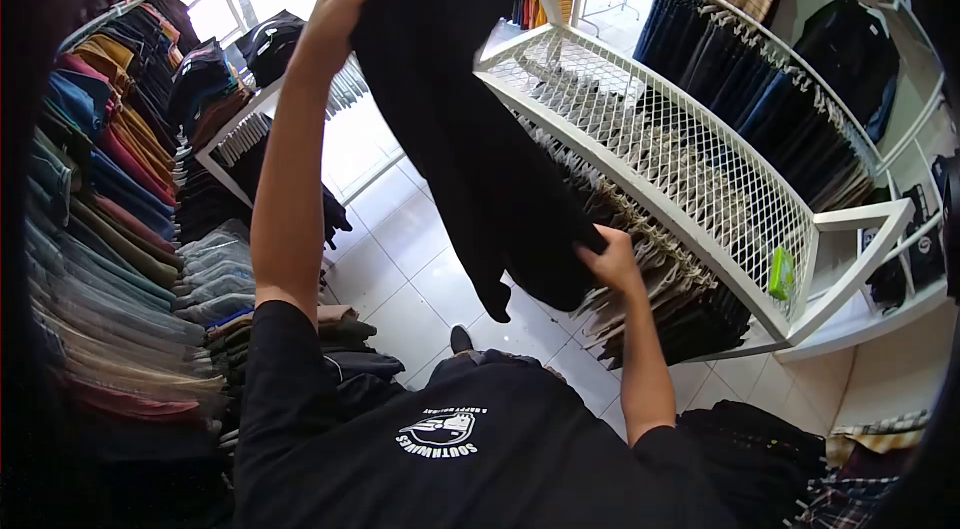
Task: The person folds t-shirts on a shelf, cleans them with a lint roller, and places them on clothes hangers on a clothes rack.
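A long black garment point(465, 119) is stretched out in the air in front of me, running from upper left to lower right. Its exact kind cannot be made out, and its folds hang loose at the lower end. My left hand point(345, 14), raised high, grips the upper end with the thumb over the cloth. Lower down on the right, my right hand point(612, 261) pinches the other end. Behind the cloth stands a white rack with a mesh top point(660, 144), partly hidden by it.
Trousers on hangers point(650, 259) fill the white rack, and a green object point(781, 274) lies on its mesh. Hanging clothes point(120, 169) line the left side. Dark jeans point(740, 69) hang along the right wall. White floor tiles point(410, 274) show between the racks.
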Demonstrator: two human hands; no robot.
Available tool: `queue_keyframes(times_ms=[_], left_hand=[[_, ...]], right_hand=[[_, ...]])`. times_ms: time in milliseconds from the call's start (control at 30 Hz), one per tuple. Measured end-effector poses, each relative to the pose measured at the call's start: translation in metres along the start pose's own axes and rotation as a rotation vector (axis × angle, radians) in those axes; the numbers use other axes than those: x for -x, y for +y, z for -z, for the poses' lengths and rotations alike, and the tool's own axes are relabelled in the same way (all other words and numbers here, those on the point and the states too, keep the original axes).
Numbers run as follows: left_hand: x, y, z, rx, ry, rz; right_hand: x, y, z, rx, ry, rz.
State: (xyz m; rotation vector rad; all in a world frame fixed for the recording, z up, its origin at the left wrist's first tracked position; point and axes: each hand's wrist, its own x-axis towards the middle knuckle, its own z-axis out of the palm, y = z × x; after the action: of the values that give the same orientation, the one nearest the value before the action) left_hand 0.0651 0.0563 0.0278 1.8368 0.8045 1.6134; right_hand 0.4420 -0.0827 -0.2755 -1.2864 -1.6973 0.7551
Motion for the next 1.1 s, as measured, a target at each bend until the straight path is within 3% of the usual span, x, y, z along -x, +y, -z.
queue_keyframes(times_ms=[33, 100, 167, 367, 433, 567, 733, 833, 900, 967, 1067, 1100], left_hand=[[-0.007, 0.000, 0.018, 0.174, 0.017, 0.185], [-0.003, -0.003, 0.034, 0.227, 0.127, 0.221], [0.001, -0.007, 0.042, 0.199, 0.145, 0.238], [-0.003, -0.051, 0.023, 0.223, 0.158, 0.256], [-0.006, -0.063, 0.010, 0.216, 0.188, 0.250], [-0.016, -0.075, -0.008, 0.176, 0.196, 0.224], [-0.041, -0.124, -0.012, 0.276, 0.126, 0.193], [-0.051, -0.140, -0.040, 0.371, 0.080, 0.220], [-0.059, -0.140, -0.064, 0.495, 0.154, 0.263], [-0.077, -0.152, -0.078, 0.493, 0.154, 0.294], [-0.107, -0.138, -0.121, 0.061, 0.302, -0.025], [-0.124, -0.137, -0.129, 0.074, 0.300, -0.025]], right_hand=[[0.008, 0.002, 0.014, 0.065, 0.032, -0.045], [0.022, 0.013, 0.049, 0.172, 0.037, -0.047], [0.038, 0.007, 0.085, 0.330, 0.056, -0.195], [0.080, -0.029, 0.170, 0.318, 0.314, -0.226], [0.092, -0.054, 0.188, 0.241, 0.417, -0.288], [0.116, -0.056, 0.211, -0.136, 0.607, -0.111], [0.133, -0.050, 0.214, -0.345, 0.860, 0.055], [0.126, -0.053, 0.216, -0.319, 1.049, 0.042], [0.118, -0.057, 0.218, -0.202, 1.091, 0.070], [0.101, -0.073, 0.218, -0.063, 1.265, 0.097], [0.087, -0.065, 0.243, 0.111, 1.362, 0.094], [0.081, -0.065, 0.253, 0.235, 1.398, 0.086]])
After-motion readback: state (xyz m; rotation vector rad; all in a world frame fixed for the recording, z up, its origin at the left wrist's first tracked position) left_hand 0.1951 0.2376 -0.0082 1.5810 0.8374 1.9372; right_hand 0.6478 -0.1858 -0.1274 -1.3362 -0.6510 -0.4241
